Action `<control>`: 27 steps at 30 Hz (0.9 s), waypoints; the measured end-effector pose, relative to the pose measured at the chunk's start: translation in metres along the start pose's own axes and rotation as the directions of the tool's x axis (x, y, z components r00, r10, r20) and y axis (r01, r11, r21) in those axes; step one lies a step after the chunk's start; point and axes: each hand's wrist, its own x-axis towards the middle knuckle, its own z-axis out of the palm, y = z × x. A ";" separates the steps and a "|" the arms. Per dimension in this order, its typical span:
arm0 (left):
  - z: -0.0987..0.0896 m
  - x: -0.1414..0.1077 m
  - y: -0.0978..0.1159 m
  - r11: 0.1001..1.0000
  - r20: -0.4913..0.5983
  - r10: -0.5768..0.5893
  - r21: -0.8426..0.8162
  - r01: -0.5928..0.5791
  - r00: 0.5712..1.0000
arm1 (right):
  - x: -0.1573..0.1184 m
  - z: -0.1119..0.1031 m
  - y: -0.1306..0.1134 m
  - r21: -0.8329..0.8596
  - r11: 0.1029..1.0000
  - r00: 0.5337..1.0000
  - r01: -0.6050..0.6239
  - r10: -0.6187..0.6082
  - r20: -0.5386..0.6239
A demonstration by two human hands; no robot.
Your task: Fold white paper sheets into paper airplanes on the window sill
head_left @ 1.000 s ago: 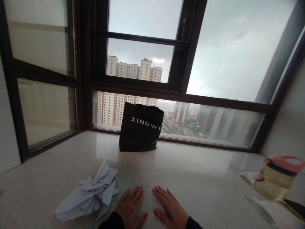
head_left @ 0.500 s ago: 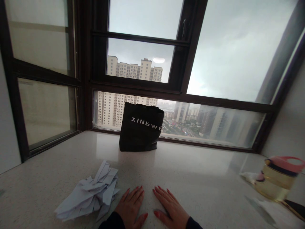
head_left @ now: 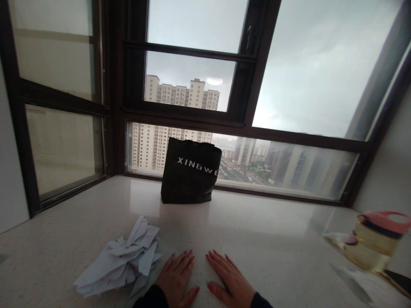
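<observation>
My left hand (head_left: pixel 177 276) lies flat on the pale speckled sill (head_left: pixel 257 239), palm down, holding nothing. Just to its left is a loose heap of folded white paper (head_left: pixel 125 261), close to the fingers. My right hand (head_left: pixel 229 278) rests flat beside it, a small gap between the two thumbs, and it too holds nothing. Red nails show on both hands. Beyond them, against the window, a black bag (head_left: pixel 191 175) with white lettering stands upright.
At the right edge stands a yellowish see-through bottle (head_left: pixel 369 244) with a pink lid. A white tissue or wrapper (head_left: pixel 369 284) and a dark flat object (head_left: pixel 398 280) lie near it. Dark window frames (head_left: pixel 183 117) border the sill at the back and left.
</observation>
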 end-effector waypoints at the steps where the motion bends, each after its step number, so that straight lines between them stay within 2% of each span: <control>1: 0.000 0.000 0.000 1.000 -0.004 0.001 -0.001 -0.001 1.000 | 0.000 0.000 0.000 0.000 1.000 1.000 0.000 0.000 0.002; 18: 0.001 0.000 -0.001 1.000 -0.002 0.010 -0.014 -0.011 1.000 | 0.001 -0.008 -0.007 -0.024 0.999 0.998 -0.028 0.030 0.060; 27: 0.000 0.000 -0.001 1.000 -0.005 0.014 -0.014 -0.014 1.000 | 0.000 -0.004 -0.002 0.010 1.000 1.000 -0.010 0.010 0.014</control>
